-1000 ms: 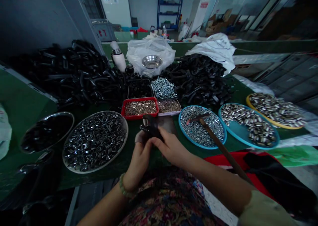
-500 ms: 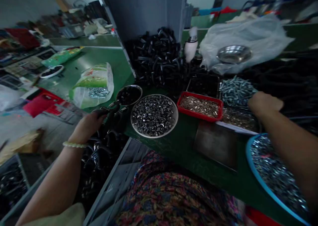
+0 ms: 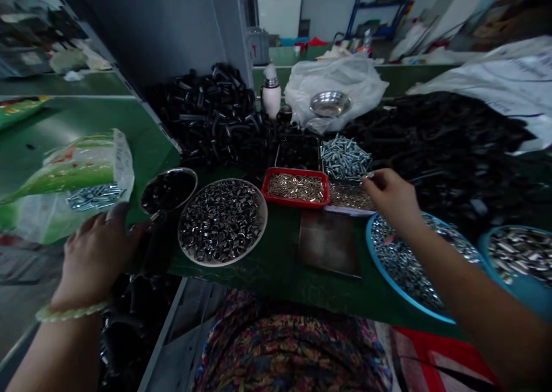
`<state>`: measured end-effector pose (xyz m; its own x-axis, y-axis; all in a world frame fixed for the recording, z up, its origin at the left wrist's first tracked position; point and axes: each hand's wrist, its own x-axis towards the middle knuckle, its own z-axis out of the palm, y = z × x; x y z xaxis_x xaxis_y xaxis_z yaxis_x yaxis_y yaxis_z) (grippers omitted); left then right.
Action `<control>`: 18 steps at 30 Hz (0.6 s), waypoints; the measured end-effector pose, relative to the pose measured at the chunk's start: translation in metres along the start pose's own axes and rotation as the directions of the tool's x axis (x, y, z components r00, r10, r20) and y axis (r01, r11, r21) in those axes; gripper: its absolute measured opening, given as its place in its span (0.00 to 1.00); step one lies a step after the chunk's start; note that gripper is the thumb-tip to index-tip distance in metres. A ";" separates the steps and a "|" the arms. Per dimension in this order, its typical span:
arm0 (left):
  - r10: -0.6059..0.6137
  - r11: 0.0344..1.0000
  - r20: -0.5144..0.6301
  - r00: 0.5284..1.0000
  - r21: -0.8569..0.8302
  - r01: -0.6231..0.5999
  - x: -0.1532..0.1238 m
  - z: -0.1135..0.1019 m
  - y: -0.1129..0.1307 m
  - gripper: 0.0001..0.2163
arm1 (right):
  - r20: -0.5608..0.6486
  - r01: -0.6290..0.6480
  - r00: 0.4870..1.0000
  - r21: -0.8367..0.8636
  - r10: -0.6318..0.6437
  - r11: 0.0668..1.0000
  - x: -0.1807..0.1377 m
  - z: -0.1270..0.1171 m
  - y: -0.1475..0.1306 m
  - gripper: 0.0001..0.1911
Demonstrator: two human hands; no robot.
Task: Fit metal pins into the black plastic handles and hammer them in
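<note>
My right hand (image 3: 390, 199) reaches over the blue plate of nuts (image 3: 414, 265) to the edge of the pile of silver screws (image 3: 345, 156). Its fingertips pinch one screw (image 3: 368, 175). My left hand (image 3: 97, 248), with a bead bracelet on the wrist, hovers with its fingers spread and empty at the table's left edge. It is above a bin of black parts (image 3: 129, 317) and beside a steel bowl of black pieces (image 3: 168, 188). A dark metal plate (image 3: 330, 242) lies flat in front of me between the two hands.
A round tray of metal rings (image 3: 222, 222), a red tray of small pins (image 3: 296, 188) and a second blue plate (image 3: 517, 254) stand on the green table. Black part heaps (image 3: 207, 116) rise behind. A green bag of screws (image 3: 81, 179) lies left, a bottle (image 3: 271, 90) at the back.
Both hands held a black part at the centre a second ago. My left hand carried it left to the bin and is now empty. My right hand reached to the screws and pinched one.
</note>
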<state>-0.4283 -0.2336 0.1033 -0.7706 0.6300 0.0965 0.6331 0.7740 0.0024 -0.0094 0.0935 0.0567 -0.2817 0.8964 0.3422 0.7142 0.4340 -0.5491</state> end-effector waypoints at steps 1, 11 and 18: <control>0.106 0.994 -0.137 0.985 -0.023 -0.110 0.007 -0.003 0.030 0.26 | 0.034 0.009 0.999 0.097 -0.012 0.995 -0.016 0.000 -0.010 0.11; 0.533 0.751 0.045 0.845 -0.485 -0.448 0.122 0.056 0.368 0.04 | 0.178 -0.097 0.984 0.451 0.017 0.887 -0.139 0.003 -0.060 0.08; 0.518 0.642 0.020 0.855 -0.670 -0.373 0.124 0.061 0.373 0.03 | 0.048 -0.233 0.969 0.505 0.242 0.831 -0.153 -0.009 -0.020 0.09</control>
<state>-0.2925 0.1373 0.0557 -0.3326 0.9409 0.0643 0.7427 0.2193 0.6326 0.0252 -0.0533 0.0223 -0.1307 0.9781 0.1621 0.3357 0.1975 -0.9210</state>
